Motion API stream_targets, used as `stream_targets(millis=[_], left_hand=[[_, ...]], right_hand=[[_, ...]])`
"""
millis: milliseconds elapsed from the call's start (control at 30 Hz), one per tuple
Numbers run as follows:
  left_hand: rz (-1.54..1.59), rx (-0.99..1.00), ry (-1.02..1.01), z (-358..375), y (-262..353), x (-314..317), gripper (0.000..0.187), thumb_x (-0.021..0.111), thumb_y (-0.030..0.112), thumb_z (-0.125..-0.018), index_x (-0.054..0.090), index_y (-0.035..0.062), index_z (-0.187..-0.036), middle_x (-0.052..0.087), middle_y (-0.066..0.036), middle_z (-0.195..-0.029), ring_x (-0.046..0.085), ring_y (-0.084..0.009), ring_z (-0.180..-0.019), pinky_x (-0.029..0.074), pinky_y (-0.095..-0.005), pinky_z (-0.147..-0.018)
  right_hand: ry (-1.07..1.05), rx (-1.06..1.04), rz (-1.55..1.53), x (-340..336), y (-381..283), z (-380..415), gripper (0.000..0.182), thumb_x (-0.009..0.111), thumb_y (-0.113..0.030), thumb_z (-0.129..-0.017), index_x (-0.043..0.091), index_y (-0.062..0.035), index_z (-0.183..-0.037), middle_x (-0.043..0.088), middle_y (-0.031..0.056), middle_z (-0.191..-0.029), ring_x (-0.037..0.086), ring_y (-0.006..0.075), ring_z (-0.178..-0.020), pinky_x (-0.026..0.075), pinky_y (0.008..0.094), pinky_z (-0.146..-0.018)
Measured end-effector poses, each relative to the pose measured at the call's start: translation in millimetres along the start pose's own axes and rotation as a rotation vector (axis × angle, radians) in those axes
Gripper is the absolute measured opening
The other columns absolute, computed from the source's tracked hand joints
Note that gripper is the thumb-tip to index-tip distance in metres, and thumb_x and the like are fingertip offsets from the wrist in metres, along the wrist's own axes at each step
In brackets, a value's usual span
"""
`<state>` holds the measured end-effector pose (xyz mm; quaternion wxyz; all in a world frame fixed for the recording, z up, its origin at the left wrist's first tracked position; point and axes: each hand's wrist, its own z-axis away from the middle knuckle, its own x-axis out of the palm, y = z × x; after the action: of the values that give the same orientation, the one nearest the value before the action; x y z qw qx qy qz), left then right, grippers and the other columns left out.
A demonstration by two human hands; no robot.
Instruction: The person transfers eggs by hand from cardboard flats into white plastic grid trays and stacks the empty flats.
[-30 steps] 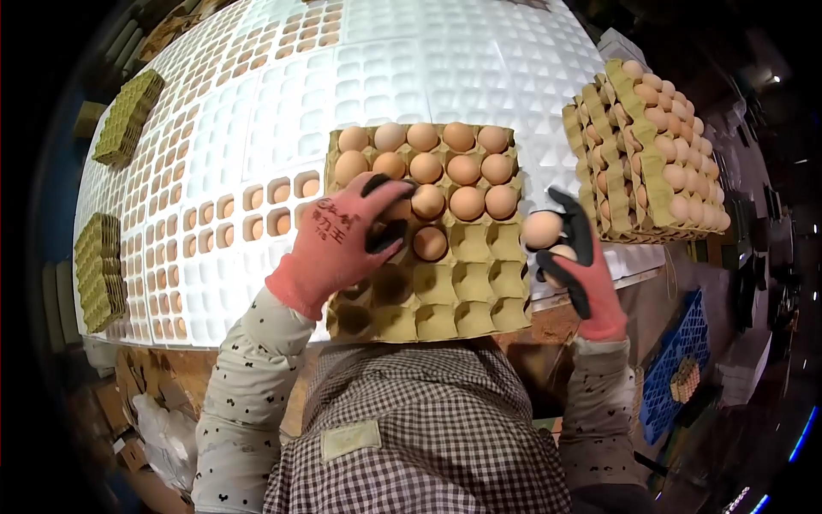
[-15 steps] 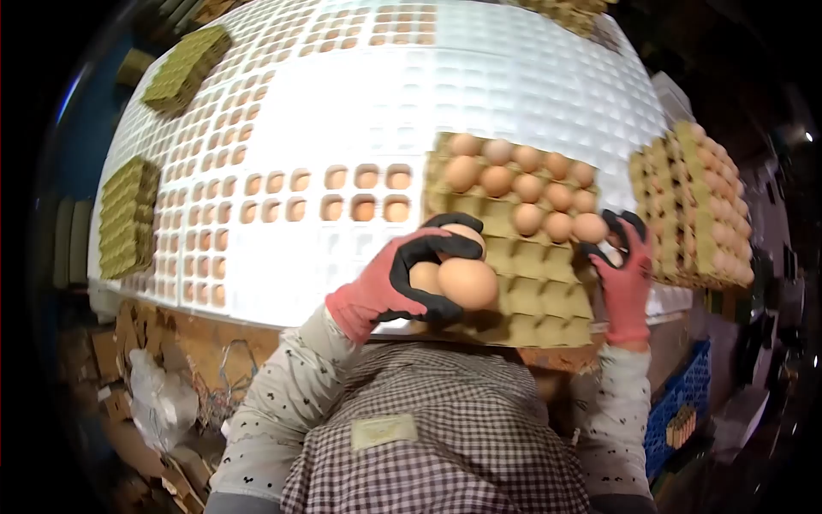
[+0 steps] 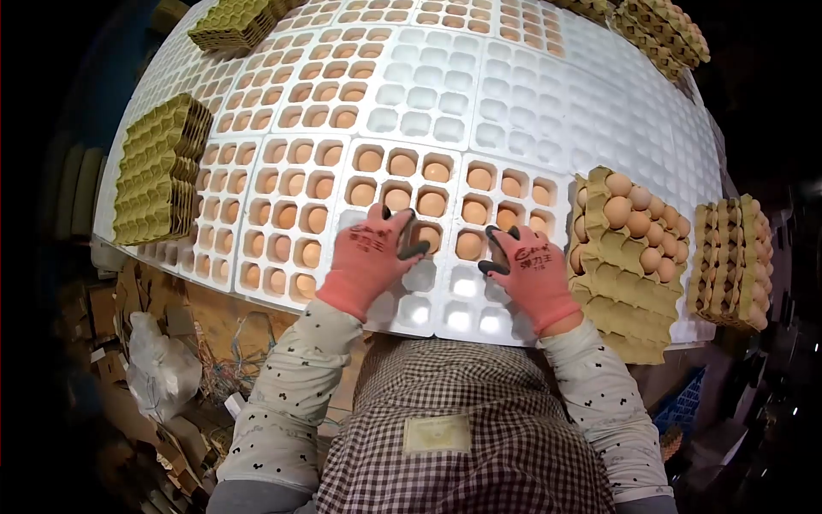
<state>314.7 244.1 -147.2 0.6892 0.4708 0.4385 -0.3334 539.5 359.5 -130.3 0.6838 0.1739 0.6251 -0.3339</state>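
My left hand (image 3: 372, 261), in a pink and black glove, rests over a white foam tray (image 3: 352, 154) with brown eggs in its upper cells. Its thumb and forefinger are spread beside an egg (image 3: 425, 237). Over the neighbouring foam tray (image 3: 558, 171) is my right hand (image 3: 533, 272), gloved alike, thumb and fingers apart near an egg (image 3: 470, 245). The cells under both palms are partly hidden. Neither hand visibly holds an egg. Right of them lies a pulp tray (image 3: 629, 321) with several loose eggs in its upper part.
More egg-filled foam trays (image 3: 291, 184) stand to the left, with a stack of pulp trays (image 3: 163, 171). Further back are foam trays with bare cells (image 3: 522, 103). Stacked pulp trays with eggs (image 3: 732, 261) stand at the right. A plastic bag (image 3: 163, 368) lies below, left.
The view has shifted right-to-left over the table. My left hand has let go of the eggs it held; both hands have moved from the pulp tray to the foam trays, where more cells hold eggs.
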Motion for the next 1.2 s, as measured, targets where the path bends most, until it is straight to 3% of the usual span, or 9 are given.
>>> stream_targets(millis=[133,333,567,667,767,867,933,1100,1200], left_hand=[[0.118,0.098,0.535,-8.3,-41.5,18.5,0.043,0.068,0.015,-0.083,0.06,0.0097,-0.124,0.059,-0.014,-0.117,0.057,-0.0336,-0.104,0.045,-0.0461,-0.089],[0.138,0.115,0.458,-10.2,-42.0,41.0,0.051,0.068,0.009,-0.078,0.058,0.0088,-0.129,0.053,-0.018,-0.126,0.046,-0.0384,-0.119,0.037,-0.0503,-0.102],[0.35,0.658,0.332,-73.8,176.1,4.6,0.056,0.075,0.016,-0.075,0.058,0.005,-0.128,0.055,-0.014,-0.124,0.053,-0.0356,-0.109,0.043,-0.0439,-0.094],[0.069,0.613,0.233,-105.1,244.5,26.5,0.069,0.08,0.018,-0.071,0.05,0.0034,-0.132,0.056,-0.017,-0.118,0.054,-0.0357,-0.111,0.043,-0.0452,-0.094],[0.072,0.674,0.212,-121.5,257.9,33.6,0.071,0.084,0.019,-0.067,0.051,0.0043,-0.128,0.057,-0.016,-0.112,0.056,-0.0362,-0.105,0.046,-0.0443,-0.09],[0.918,0.484,0.042,-132.3,235.7,49.5,0.051,0.076,0.017,-0.079,0.052,0.0055,-0.122,0.06,-0.01,-0.108,0.061,-0.0203,-0.096,0.05,-0.0353,-0.086],[1.313,0.199,-0.101,-129.9,243.5,25.2,0.038,0.065,0.012,-0.084,0.052,0.0042,-0.119,0.059,-0.006,-0.111,0.058,-0.0146,-0.098,0.049,-0.0313,-0.088],[0.306,0.613,0.083,-123.5,301.2,25.2,0.06,0.083,0.013,-0.067,0.058,0.0087,-0.121,0.061,-0.011,-0.115,0.062,-0.0305,-0.099,0.051,-0.037,-0.085],[-0.157,0.602,0.083,-117.9,322.8,33.4,0.06,0.083,0.013,-0.066,0.058,0.0108,-0.121,0.06,-0.01,-0.118,0.063,-0.0339,-0.099,0.053,-0.041,-0.083]], right_hand=[[0.225,-0.021,0.114,16.3,21.1,9.9,0.046,0.074,-0.022,-0.078,0.061,-0.0132,-0.121,0.057,0.0081,-0.112,0.056,0.0284,-0.101,0.045,0.0403,-0.087],[0.311,0.07,0.04,-38.5,45.3,34.0,0.035,0.07,-0.017,-0.079,0.063,-0.0127,-0.113,0.057,0.0078,-0.108,0.055,0.0267,-0.101,0.045,0.0401,-0.087],[0.295,0.285,0.358,-74.3,167.6,99.0,0.048,0.079,-0.016,-0.07,0.06,-0.0108,-0.114,0.059,0.0097,-0.106,0.058,0.0296,-0.102,0.047,0.0406,-0.086],[0.489,0.148,0.127,-70.5,192.8,112.4,0.053,0.08,-0.011,-0.066,0.058,-0.0081,-0.113,0.06,0.0106,-0.108,0.059,0.0332,-0.101,0.048,0.0428,-0.086],[0.467,0.491,-1.076,-95.2,228.0,149.6,0.048,0.077,-0.008,-0.078,0.056,-0.0032,-0.121,0.06,0.0083,-0.112,0.061,0.0203,-0.101,0.054,0.0336,-0.085],[0.378,0.544,-1.582,-98.7,276.8,184.5,0.05,0.074,-0.005,-0.081,0.057,-0.0031,-0.128,0.059,0.0068,-0.11,0.061,0.0174,-0.102,0.054,0.0324,-0.089],[0.252,0.379,-0.74,-103.6,281.0,175.1,0.057,0.077,-0.006,-0.076,0.058,-0.007,-0.129,0.058,0.0104,-0.107,0.062,0.0225,-0.1,0.052,0.0333,-0.089],[0.209,0.206,-0.044,-92.1,266.5,142.2,0.056,0.084,-0.016,-0.069,0.059,-0.0098,-0.118,0.058,0.0142,-0.116,0.062,0.0301,-0.099,0.053,0.0405,-0.083],[0.335,0.334,-0.804,-84.1,296.5,163.2,0.052,0.081,-0.009,-0.073,0.058,-0.011,-0.119,0.057,0.011,-0.124,0.061,0.0225,-0.105,0.053,0.0362,-0.083]])
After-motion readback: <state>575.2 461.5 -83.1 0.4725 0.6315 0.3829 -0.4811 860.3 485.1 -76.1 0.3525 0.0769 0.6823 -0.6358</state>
